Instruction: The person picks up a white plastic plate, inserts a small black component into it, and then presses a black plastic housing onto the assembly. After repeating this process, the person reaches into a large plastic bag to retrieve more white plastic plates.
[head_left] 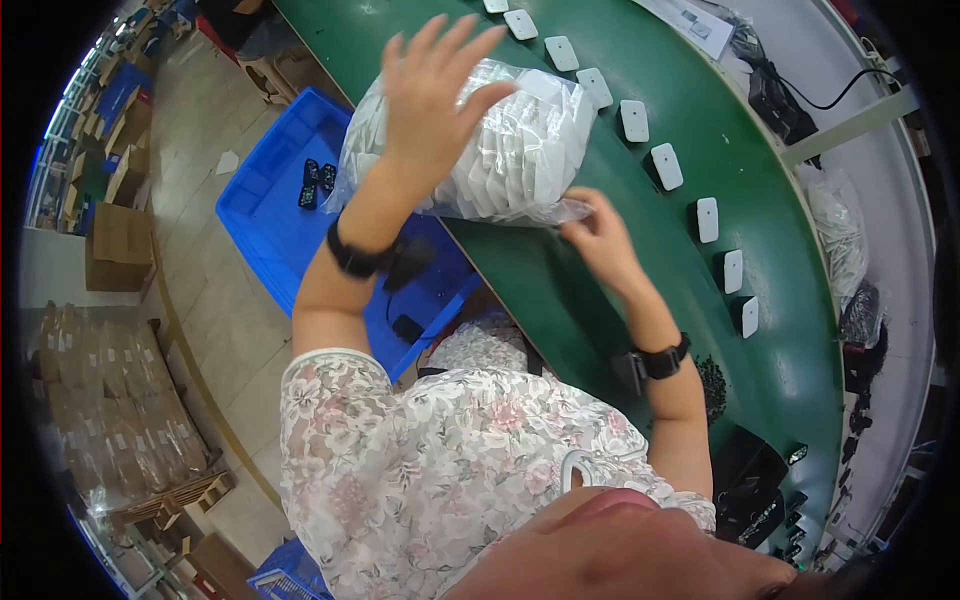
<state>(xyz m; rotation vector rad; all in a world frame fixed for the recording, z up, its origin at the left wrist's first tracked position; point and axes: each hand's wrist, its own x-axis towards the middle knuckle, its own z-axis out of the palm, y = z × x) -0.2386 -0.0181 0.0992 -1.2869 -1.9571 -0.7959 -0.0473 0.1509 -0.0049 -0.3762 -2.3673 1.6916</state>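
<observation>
A large clear plastic bag [515, 160] full of flat white plastic pieces sits across the near edge of the green table, partly over the blue bin. My left hand [430, 110] is over the bag's left part, fingers spread and holding nothing. Whether its palm touches the plastic, I cannot tell. At the bag's near right corner, my right hand [603, 240] pinches the loose film between thumb and fingers. Beyond the bag, several white rounded rectangular covers [633, 121], each with a small dark mark, lie spaced in a curved row along the table.
The blue bin [265, 190] beside the table contains a few black parts [317, 183]. Small black pieces [711, 388] are heaped near my right forearm, with a black bag [750, 480] closer in. Cartons [120, 245] and a wrapped pallet stack [115, 410] stand on the floor at left.
</observation>
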